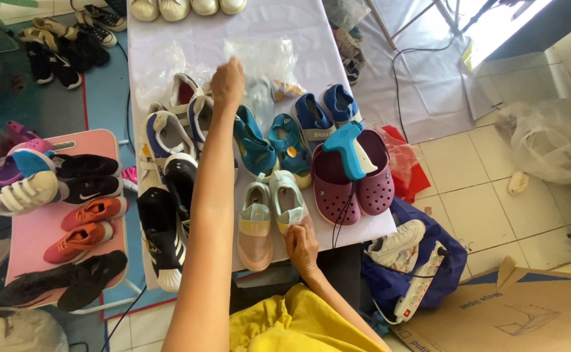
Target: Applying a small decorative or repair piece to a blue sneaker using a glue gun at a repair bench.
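Note:
My left hand [227,81] reaches far up the white table [337,49], its fingers on a clear plastic bag [266,62] lying beyond the shoes; whether it grips the bag I cannot tell. My right hand [301,246] rests at the table's near edge, touching the heel of a pale green child's shoe [287,201]. Beside that shoe lies its pink-toned partner [255,225]. A teal tagging gun [349,148] lies on a pair of maroon clogs [354,179]. Teal sandals [269,146] and blue sandals [324,111] sit in the middle.
White and black sneakers [168,163] crowd the table's left. A pink side table [37,241] at the left holds several shoes. A blue bag [403,274] with a white sneaker, a power strip [419,293] and a cardboard box [513,313] lie at the right.

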